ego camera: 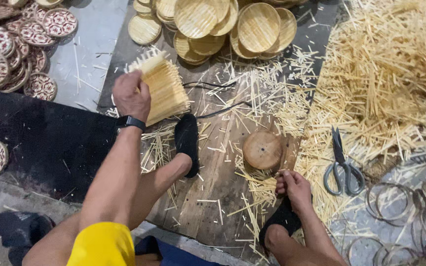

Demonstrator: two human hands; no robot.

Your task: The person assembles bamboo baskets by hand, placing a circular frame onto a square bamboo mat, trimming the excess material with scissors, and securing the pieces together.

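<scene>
My left hand (131,95) grips a woven mat of thin bamboo strips (163,86) and holds it up off the wooden board (208,197). A black watch is on that wrist. My right hand (294,186) is low at the right, its fingers pinched on a thin bamboo sliver among the loose slivers beside my black-socked foot. A round wooden block (263,149) lies on the board just above that hand. My other black-socked foot (187,140) rests under the mat.
Stacked round woven bamboo plates (213,24) lie at the top. Patterned red-and-white round pieces (11,49) sit at the left. A heap of bamboo slivers (385,74), grey-handled scissors (342,165) and thin hoops (395,207) fill the right. Black slippers (20,229) lie bottom left.
</scene>
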